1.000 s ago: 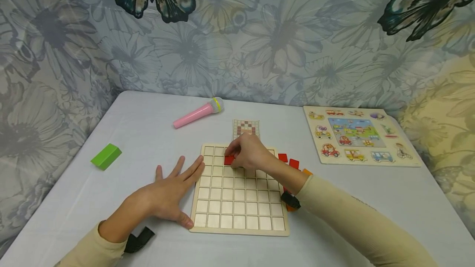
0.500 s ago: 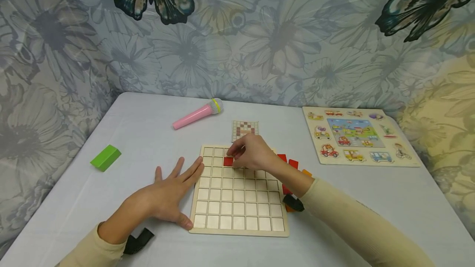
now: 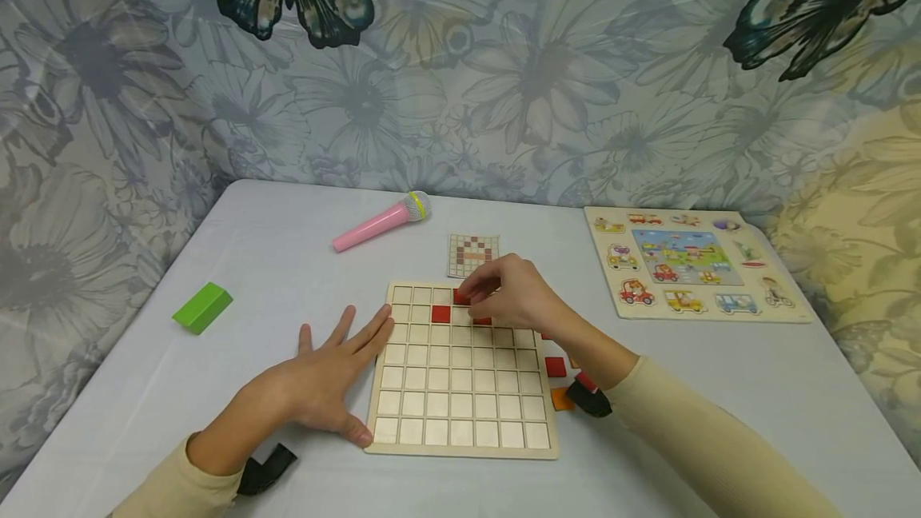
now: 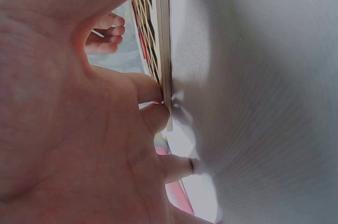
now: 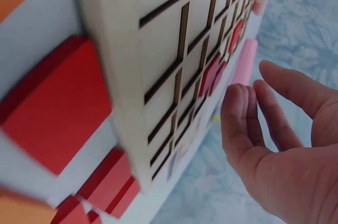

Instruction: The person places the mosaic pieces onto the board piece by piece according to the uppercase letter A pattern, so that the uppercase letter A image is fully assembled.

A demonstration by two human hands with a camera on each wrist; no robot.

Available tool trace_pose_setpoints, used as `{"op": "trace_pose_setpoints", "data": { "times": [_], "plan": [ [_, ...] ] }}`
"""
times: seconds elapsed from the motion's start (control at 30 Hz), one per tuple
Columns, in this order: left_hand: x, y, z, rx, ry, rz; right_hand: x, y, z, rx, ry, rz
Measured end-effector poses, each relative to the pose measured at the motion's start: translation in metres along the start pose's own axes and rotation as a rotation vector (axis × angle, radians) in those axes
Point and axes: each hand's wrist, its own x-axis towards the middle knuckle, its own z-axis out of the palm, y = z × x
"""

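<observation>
A wooden grid board [image 3: 462, 451] lies on the table between my hands. My left hand [image 3: 324, 382] is spread flat at its left side, with fingertips and thumb against the edge. Above the upper rows hovers my right hand [image 3: 514, 294], its fingers loosely bent; the right wrist view shows nothing between thumb and fingers. One red square tile [image 3: 441, 314] sits in a second-row cell. A second red tile [image 3: 458, 296] in the top row and a third red tile [image 3: 482, 321] are partly hidden by the right hand.
Loose red tiles [image 3: 556, 367] and orange tiles [image 3: 563, 399] lie right of the board. Behind it is a small pattern card [image 3: 472, 250]. A pink microphone [image 3: 374, 226], a green block [image 3: 203, 308] and a picture puzzle board [image 3: 691, 302] stand farther out on the table.
My right hand has lifted off the second-row tile and shifted right, uncovering it. Two more red tiles on the board now show beside the fingers. The left hand has stayed in place.
</observation>
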Motion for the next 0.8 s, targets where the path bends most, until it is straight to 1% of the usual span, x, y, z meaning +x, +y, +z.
{"op": "trace_pose_setpoints", "data": {
  "times": [0.33, 0.8],
  "plan": [
    [0.001, 0.0, 0.001, 0.011, 0.0, 0.001, -0.015, 0.018, -0.022, 0.018, 0.047, 0.018],
    [-0.001, 0.0, 0.0, -0.003, 0.011, 0.027, -0.028, 0.046, -0.045, -0.048, 0.128, 0.062]
  ]
}}
